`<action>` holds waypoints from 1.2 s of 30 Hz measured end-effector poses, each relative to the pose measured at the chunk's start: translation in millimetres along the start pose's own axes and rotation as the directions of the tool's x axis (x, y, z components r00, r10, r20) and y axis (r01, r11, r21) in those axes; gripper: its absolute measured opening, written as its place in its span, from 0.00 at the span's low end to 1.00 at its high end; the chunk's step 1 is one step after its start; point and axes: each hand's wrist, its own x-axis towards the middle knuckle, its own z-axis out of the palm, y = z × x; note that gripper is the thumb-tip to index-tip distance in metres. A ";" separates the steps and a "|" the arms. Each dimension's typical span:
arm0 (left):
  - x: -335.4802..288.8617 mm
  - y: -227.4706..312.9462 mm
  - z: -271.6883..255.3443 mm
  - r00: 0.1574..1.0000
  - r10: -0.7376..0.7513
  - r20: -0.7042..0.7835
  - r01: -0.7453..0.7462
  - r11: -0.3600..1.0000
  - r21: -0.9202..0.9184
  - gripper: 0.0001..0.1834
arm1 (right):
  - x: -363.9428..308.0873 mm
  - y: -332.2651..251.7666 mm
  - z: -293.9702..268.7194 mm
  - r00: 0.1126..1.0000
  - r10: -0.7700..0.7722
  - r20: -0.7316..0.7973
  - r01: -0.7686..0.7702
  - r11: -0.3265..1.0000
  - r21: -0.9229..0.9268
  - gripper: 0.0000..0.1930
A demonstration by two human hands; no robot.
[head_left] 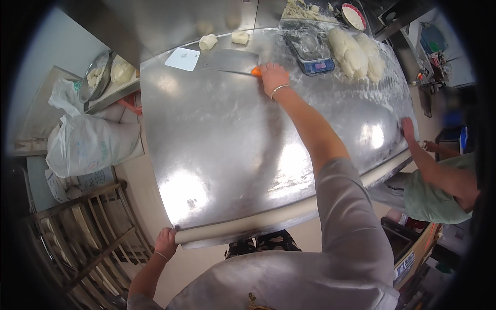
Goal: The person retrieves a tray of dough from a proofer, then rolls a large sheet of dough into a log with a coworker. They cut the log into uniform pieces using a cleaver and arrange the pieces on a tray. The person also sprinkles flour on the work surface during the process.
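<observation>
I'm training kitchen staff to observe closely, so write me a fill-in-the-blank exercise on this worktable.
1. The camera wearer's right hand grips the knife by its ____-coloured handle.
2. The white scraper lies to the ____ of the knife.
3. Beyond the knife, ____ small dough pieces sit on the table.
4. The large dough pieces lie to the ____ of the scale.

Missing words: orange; left; two; right.

knife handle [256, 71]: orange; scraper [182, 59]: white; dough [347, 53]: cream; tabletop [217, 119]: silver; trousers [276, 241]: black, beige-blotched
</observation>
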 end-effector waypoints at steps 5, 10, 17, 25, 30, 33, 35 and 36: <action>-0.9 2.3 -1.1 1.000 -0.005 -0.006 0.005 1.000 -0.012 0.24 | -31.6 -34.0 -7.2 0.990 0.003 0.142 -0.024 0.989 0.147 0.16; -3.1 -2.6 5.5 1.000 0.019 -0.017 -0.020 1.000 -0.012 0.24 | -106.9 -74.4 -14.1 0.972 0.149 0.182 -0.225 0.811 0.541 0.15; -7.4 -12.8 20.8 0.994 0.064 -0.092 -0.068 0.997 -0.039 0.27 | -331.5 -128.8 -63.7 0.965 0.261 0.003 -0.149 0.540 0.829 0.16; -8.2 -17.0 27.8 0.991 0.062 -0.118 -0.071 0.995 -0.072 0.27 | -530.3 -176.0 -97.1 0.810 0.586 0.032 -0.287 0.347 0.893 0.13; -7.8 -1.4 10.0 0.996 0.035 -0.080 -0.032 0.999 0.038 0.29 | -593.3 -172.9 -87.7 0.755 0.655 -0.042 -0.256 0.352 0.900 0.11; -10.4 18.1 6.8 0.951 0.143 -0.273 -0.106 0.983 0.147 0.32 | -622.3 -158.5 -81.2 0.713 0.701 -0.016 -0.287 0.313 0.905 0.10; -2.6 35.0 10.5 0.957 0.122 -0.264 -0.081 0.984 0.160 0.34 | -637.5 -143.2 -76.8 0.683 0.730 -0.024 -0.304 0.314 0.899 0.10; 3.3 45.0 14.3 0.965 0.091 -0.244 -0.052 0.986 0.161 0.34 | -645.0 -134.3 -75.0 0.672 0.740 -0.035 -0.298 0.313 0.902 0.10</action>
